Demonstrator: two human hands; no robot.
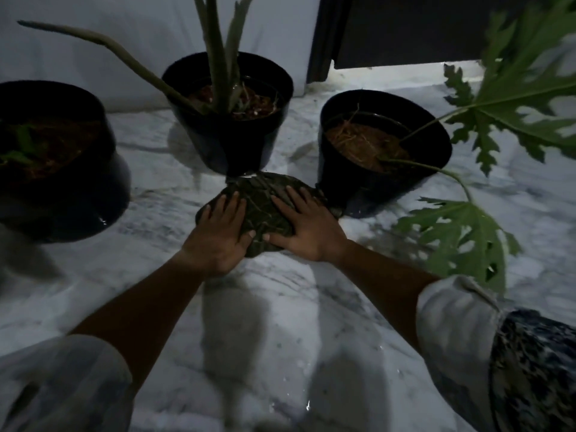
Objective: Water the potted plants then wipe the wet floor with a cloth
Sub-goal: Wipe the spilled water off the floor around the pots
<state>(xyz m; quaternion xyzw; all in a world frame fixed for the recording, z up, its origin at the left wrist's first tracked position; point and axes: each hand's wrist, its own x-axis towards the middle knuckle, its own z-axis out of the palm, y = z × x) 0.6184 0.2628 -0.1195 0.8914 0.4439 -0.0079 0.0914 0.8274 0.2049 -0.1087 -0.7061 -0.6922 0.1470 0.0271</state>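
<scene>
A dark green crumpled cloth point(265, 202) lies on the white marble floor point(280, 307) between the pots. My left hand point(219, 233) presses flat on its left side, and my right hand point(307, 226) presses flat on its right side, fingers spread. Three black pots stand around: a left pot point(78, 194), a middle pot point(230, 145) with tall aloe-like leaves, and a right pot point(371, 179) with a papaya-like plant. Water drops glint on the floor near me point(307, 406).
Large lobed leaves point(458, 235) hang over the floor at the right, close to my right forearm. A white wall point(93, 42) and a dark door point(420, 29) stand behind the pots. My patterned clothing point(536, 369) shows at the lower right.
</scene>
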